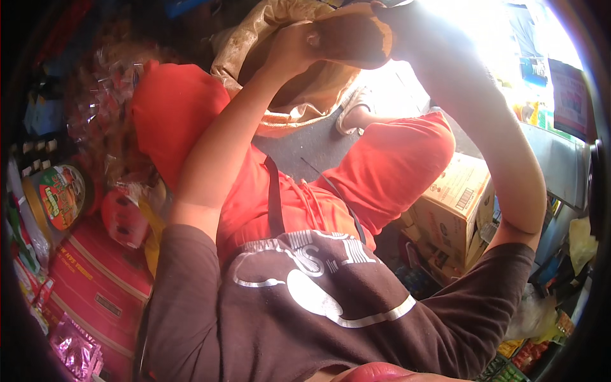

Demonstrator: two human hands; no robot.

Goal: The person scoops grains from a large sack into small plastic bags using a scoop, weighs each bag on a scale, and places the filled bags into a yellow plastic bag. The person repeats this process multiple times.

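Note:
A brown rounded object (353,40) with a paler edge is held up over a tan woven plastic sack (291,117); its exact kind is unclear. My left hand (298,45) grips its left end. At its right end is my right hand (410,28), blurred by shadow and glare, so its finger grip is hard to make out. The sack stands between my knees with its mouth wide and its rim rolled outward. Its inside is dark and brown, and the contents cannot be told apart.
Left of me are a red carton (95,291), a labelled plastic jar (59,196) and clear-wrapped goods (114,95). A cardboard box (453,205) stands by my right knee. Packets (530,353) lie at the lower right. Strong light washes out the upper right.

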